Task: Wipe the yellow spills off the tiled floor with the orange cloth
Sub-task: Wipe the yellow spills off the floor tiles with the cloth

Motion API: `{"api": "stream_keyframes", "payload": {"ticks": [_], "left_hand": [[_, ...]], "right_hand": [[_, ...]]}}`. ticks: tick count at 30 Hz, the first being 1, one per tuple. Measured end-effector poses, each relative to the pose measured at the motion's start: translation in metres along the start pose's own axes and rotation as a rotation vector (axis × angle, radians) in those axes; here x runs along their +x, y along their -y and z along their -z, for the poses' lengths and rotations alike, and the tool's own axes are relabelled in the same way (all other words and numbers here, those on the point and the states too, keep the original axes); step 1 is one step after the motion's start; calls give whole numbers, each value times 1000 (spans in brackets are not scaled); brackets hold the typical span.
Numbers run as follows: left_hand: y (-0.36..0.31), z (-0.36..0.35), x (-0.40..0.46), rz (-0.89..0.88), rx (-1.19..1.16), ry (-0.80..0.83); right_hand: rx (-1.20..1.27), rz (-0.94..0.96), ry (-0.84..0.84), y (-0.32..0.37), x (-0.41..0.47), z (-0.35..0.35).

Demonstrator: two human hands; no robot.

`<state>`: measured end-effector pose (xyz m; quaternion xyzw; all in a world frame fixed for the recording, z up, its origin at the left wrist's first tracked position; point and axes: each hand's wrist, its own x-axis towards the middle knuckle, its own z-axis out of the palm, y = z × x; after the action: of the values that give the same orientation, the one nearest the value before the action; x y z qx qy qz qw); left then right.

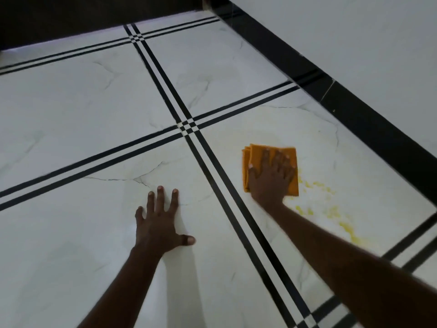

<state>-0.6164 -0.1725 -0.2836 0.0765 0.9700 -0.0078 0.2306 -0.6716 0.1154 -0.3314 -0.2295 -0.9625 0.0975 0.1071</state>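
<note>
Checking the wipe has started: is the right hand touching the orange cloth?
Touching. The head view shows the right hand pressed flat on the orange cloth, fingers spread across it.

A: State the item count for the head view.

B: Hands: two. Left hand (160, 223), one. Right hand (272, 178), one.

A: Cloths?

B: One cloth (287, 153), folded; several layers show at its left edge, but their number cannot be read.

A: Spills?

B: Yellow spills (350, 230): many small patches in a scattered trail. The exact number cannot be counted; the smaller spots blur together.

A: Floor features?

B: Stripe bands (165, 79): each band holds two black lines. Fully visible crossings (188, 126): two, with more cut off at the lower right edge.

A: Boundaries?

B: One black skirting (369, 119). One wall (354, 31) above it.
</note>
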Motion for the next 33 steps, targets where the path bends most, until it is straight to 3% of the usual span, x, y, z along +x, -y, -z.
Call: {"api": "stream_keyframes", "payload": {"ticks": [2,4,6,8,10,13,16,18,21,23,25,26,29,33], "left_hand": [[-1,2,-3,3,18,-6],[-2,0,-4,3,26,13],[-2,-2,-1,-1,27,-5],[1,1,1,5,14,-25],[1,4,2,8,21,-24],[-1,7,0,4,14,-9],[-1,9,-4,22,12,21],[-6,12,-5,33,23,55],[-34,32,0,62,22,67],[-70,38,15,-19,-31,2],[-102,33,25,-139,-25,-35],[-112,28,26,-170,3,-35],[-109,13,26,-163,12,-54],[-113,15,23,-157,50,-58]], "right_hand": [[13,-32,5,23,-51,8],[44,234,73,42,-65,0],[11,551,128,39,-26,-13],[-41,624,87,20,34,-23],[-85,379,26,-16,66,-21],[-42,33,-33,-59,48,-4],[-18,-138,-28,-29,-14,7],[-22,-28,23,-1,-43,4],[0,351,85,17,-35,-1],[-18,558,138,11,-5,-1],[-47,626,175,-4,27,-6],[-55,557,159,-18,41,-10],[-52,77,56,-92,53,-1],[-29,-337,28,-170,-14,45]]}}
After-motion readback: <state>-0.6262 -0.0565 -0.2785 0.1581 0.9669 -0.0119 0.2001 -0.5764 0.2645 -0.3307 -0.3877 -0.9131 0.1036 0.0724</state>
